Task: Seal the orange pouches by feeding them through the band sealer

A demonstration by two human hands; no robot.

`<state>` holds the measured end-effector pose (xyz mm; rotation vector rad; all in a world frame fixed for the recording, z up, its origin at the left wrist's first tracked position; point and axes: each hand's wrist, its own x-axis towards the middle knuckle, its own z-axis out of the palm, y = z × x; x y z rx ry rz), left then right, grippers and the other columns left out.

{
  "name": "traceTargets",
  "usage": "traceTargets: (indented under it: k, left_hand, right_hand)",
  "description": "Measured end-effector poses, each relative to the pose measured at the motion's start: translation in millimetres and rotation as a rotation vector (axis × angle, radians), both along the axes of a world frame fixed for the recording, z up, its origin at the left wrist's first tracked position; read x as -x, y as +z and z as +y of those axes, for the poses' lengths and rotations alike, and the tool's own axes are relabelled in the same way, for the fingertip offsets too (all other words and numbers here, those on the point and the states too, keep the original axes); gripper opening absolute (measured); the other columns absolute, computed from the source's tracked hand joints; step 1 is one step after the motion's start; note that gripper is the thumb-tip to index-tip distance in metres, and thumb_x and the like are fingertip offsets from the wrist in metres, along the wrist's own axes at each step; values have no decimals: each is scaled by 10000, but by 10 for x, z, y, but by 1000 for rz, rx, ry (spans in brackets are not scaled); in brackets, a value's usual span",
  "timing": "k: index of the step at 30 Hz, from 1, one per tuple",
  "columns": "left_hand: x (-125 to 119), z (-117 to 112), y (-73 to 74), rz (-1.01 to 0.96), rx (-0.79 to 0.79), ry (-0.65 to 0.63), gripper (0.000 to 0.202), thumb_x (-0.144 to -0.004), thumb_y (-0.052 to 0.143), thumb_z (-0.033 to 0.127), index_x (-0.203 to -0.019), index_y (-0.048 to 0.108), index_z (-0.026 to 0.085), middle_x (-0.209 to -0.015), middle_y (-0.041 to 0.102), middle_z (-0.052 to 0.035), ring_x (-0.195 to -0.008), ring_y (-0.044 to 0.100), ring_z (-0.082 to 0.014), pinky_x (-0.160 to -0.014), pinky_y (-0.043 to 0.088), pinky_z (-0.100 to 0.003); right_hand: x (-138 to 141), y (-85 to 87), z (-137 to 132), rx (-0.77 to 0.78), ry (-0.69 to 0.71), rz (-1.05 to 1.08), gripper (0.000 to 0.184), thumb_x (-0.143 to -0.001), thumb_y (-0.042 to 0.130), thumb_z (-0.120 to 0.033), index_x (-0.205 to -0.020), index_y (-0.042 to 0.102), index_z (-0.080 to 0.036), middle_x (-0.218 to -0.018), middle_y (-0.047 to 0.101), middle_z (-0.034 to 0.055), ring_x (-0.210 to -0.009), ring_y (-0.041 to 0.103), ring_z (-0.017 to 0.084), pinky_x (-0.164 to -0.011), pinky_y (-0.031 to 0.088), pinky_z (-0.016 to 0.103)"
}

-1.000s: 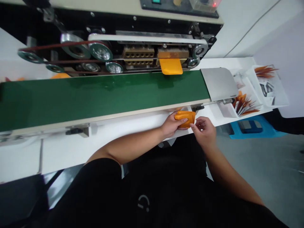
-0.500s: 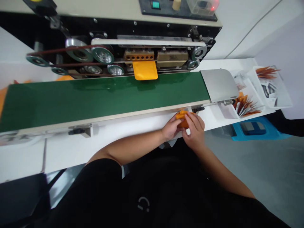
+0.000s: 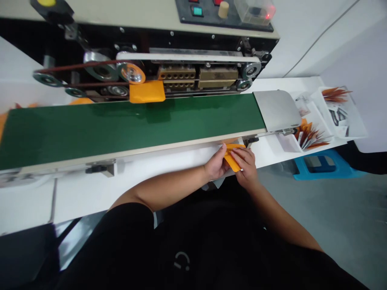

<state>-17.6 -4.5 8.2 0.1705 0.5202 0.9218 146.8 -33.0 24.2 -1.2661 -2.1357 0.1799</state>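
Between my hands, close to the front rail of the conveyor, is a small orange-yellow pouch (image 3: 232,161). My left hand (image 3: 216,163) grips its left side, thumb on top. On its right side lies my right hand (image 3: 246,163), with the fingers closed over the pouch's face. A second orange-yellow pouch (image 3: 147,92) hangs out of the band sealing machine (image 3: 178,72), its upper edge caught under the left rollers. This pouch's lower end is just over the green conveyor belt (image 3: 130,125).
White bins at right hold upright orange pouches (image 3: 308,133) and further pouches with small packets (image 3: 340,114). A metal plate (image 3: 278,110) caps the belt's right end. Below the table stands a blue stool (image 3: 326,165). Black knobs (image 3: 98,168) stick out under the conveyor rail.
The pouch in the machine has travelled left, from the heating blocks to the rollers. The pouch in my hands has been turned and flattened, so more of its face shows.
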Motion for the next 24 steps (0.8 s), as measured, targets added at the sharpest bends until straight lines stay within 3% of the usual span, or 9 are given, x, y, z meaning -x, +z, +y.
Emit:
traceTargets:
  k: [2, 5, 8, 10, 13, 18, 21, 24]
  left_hand:
    - [21, 4, 0, 4, -14, -32, 588, -1035, 679, 710, -1328, 741, 205, -1257, 814, -101, -1155, 793, -239, -955, 675, -346]
    - [34, -7, -7, 76, -30, -8, 513, -966, 848, 546, -1360, 708, 247, -1216, 812, -50, -1038, 796, -186, -851, 680, -296]
    - [17, -16, -22, 131, -13, 12, 538, -910, 922, 402, -1367, 679, 254, -1228, 803, -41, -1032, 791, -175, -881, 679, -300]
    - [-5, -11, -32, 139, -2, 19, 552, -899, 927, 350, -1374, 665, 250, -1283, 791, -54, -1075, 791, -197, -942, 681, -354]
    - [-33, 6, -41, 161, 23, 49, 514, -895, 921, 307, -1341, 673, 239, -1289, 788, -61, -1105, 787, -224, -1026, 663, -429]
    - [-37, 16, -51, 131, -8, 66, 480, -888, 930, 294, -1299, 696, 211, -1313, 789, -82, -1191, 770, -239, -1151, 596, -439]
    - [-18, 16, -77, 132, -38, 53, 532, -865, 958, 345, -1302, 687, 207, -1338, 777, -94, -1228, 758, -249, -1169, 581, -446]
    - [2, 22, -107, 131, -66, 11, 625, -847, 973, 408, -1349, 658, 208, -1369, 757, -110, -1240, 754, -264, -1137, 596, -456]
  right_hand:
    - [22, 32, -9, -23, -69, 72, 420, -1038, 585, -275, -1398, 795, -315, -1350, 761, 121, -1315, 695, 342, -1209, 510, 622]
    - [19, 77, -21, -76, -147, 226, 336, -1060, 582, -285, -1313, 801, -292, -1220, 765, 130, -1151, 739, 321, -1051, 605, 562]
    - [-27, 140, 8, -88, -283, 371, 284, -1055, 649, -298, -1319, 749, -271, -1198, 747, 119, -1083, 747, 285, -977, 634, 488]
    - [-78, 233, 57, -53, -354, 376, 389, -1017, 710, -295, -1404, 705, -261, -1254, 723, 129, -1108, 739, 280, -961, 641, 464]
    - [-162, 476, 145, 27, -327, 257, 508, -954, 731, -257, -1462, 704, -262, -1212, 711, 124, -1082, 722, 287, -930, 650, 469]
    - [-253, 958, 195, 27, -297, 146, 146, -971, 720, -280, -1063, 832, -260, -1004, 767, 85, -939, 735, 270, -884, 639, 461]
    - [-289, 1191, 191, -39, -314, 207, 116, -976, 767, -313, -1030, 857, -264, -1005, 829, 70, -917, 786, 263, -880, 650, 444]
    - [-361, 1367, 324, -146, -323, 145, 146, -957, 795, -289, -1065, 893, -289, -1060, 860, 59, -1000, 824, 276, -992, 656, 459]
